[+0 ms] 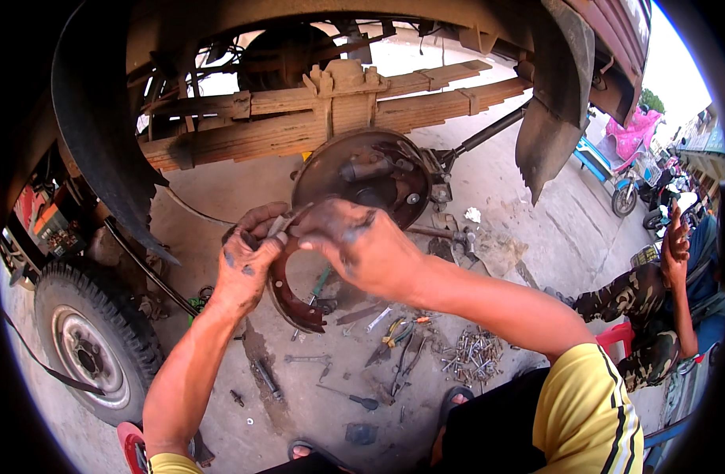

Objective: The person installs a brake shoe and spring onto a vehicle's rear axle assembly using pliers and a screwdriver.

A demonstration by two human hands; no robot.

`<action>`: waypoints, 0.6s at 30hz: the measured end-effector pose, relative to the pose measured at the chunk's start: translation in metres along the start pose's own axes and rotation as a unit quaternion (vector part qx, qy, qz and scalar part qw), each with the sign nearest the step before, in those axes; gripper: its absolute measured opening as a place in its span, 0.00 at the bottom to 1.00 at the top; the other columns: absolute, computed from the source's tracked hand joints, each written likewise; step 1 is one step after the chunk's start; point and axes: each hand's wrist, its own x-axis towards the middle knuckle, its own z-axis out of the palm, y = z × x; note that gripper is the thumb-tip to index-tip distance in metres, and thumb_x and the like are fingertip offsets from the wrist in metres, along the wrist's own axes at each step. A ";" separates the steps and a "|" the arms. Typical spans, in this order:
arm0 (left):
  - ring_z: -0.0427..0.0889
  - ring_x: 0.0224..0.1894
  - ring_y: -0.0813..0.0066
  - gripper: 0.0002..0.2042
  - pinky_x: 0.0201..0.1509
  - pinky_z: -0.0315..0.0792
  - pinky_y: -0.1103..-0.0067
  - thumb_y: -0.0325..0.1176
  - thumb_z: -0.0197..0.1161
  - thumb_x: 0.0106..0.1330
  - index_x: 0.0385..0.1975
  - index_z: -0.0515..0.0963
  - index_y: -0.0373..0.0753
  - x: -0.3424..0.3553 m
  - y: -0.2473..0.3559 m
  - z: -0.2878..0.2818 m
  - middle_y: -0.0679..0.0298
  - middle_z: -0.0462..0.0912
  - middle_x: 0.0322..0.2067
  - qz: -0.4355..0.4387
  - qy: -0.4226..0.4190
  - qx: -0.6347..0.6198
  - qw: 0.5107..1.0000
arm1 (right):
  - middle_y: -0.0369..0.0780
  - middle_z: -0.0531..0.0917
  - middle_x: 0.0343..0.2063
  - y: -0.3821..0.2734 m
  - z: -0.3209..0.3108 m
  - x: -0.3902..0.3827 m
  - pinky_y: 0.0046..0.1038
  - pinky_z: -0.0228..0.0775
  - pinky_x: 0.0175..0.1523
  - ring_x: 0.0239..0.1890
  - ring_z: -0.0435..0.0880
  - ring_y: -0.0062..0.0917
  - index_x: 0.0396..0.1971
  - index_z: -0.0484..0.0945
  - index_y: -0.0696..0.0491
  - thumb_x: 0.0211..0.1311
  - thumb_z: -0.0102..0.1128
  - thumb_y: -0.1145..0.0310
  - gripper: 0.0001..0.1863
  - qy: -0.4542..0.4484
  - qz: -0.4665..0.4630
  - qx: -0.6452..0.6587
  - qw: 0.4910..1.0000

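My left hand, smeared with dark grease, is closed around the upper end of a curved, rusty brake shoe. The shoe's lower end hangs above the concrete. My right hand meets the left at that upper end, its fingers closed in a pinch. Whatever is between them is mostly hidden; a small greyish piece shows where the hands come together. Just behind the hands is a round brown brake backing plate at the axle end, with a wheel cylinder on its face.
Leaf springs and a black mudguard hang overhead. A tyred wheel stands at left. On the ground lie a hammer, pliers, a screwdriver and a bolt pile. A person in camouflage trousers sits at right.
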 end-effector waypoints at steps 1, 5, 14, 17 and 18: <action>0.85 0.49 0.70 0.26 0.52 0.78 0.78 0.28 0.62 0.67 0.64 0.66 0.28 0.002 0.000 -0.005 0.54 0.83 0.50 -0.010 0.002 -0.003 1.000 | 0.49 0.81 0.37 0.002 0.002 -0.001 0.41 0.77 0.42 0.37 0.83 0.46 0.46 0.77 0.60 0.65 0.60 0.72 0.13 0.009 -0.078 -0.062 0.995; 0.84 0.45 0.72 0.27 0.44 0.77 0.80 0.31 0.63 0.66 0.63 0.67 0.28 0.001 0.004 0.000 0.54 0.82 0.51 0.001 0.014 -0.011 1.000 | 0.46 0.79 0.40 0.007 -0.005 0.001 0.39 0.79 0.43 0.38 0.83 0.43 0.45 0.77 0.58 0.62 0.60 0.70 0.13 -0.003 -0.099 -0.119 0.988; 0.84 0.48 0.69 0.27 0.58 0.76 0.77 0.31 0.61 0.64 0.63 0.67 0.28 -0.002 0.003 0.009 0.54 0.82 0.51 0.017 0.033 0.000 0.999 | 0.43 0.80 0.33 0.016 -0.001 -0.001 0.29 0.77 0.28 0.30 0.85 0.28 0.38 0.77 0.58 0.55 0.58 0.68 0.12 -0.023 -0.135 -0.305 0.942; 0.82 0.48 0.72 0.27 0.57 0.74 0.78 0.30 0.60 0.62 0.63 0.67 0.29 -0.001 0.004 0.010 0.55 0.82 0.52 0.008 0.032 0.004 0.999 | 0.41 0.79 0.30 0.013 0.007 -0.003 0.28 0.76 0.27 0.26 0.84 0.27 0.38 0.77 0.57 0.53 0.59 0.67 0.13 0.006 -0.135 -0.313 0.940; 0.82 0.48 0.73 0.27 0.57 0.74 0.78 0.28 0.60 0.62 0.63 0.67 0.30 -0.001 0.005 0.010 0.56 0.81 0.52 0.001 0.029 0.001 1.000 | 0.41 0.79 0.30 0.013 0.007 -0.001 0.28 0.76 0.26 0.25 0.83 0.27 0.38 0.77 0.57 0.53 0.59 0.67 0.13 0.005 -0.131 -0.319 0.939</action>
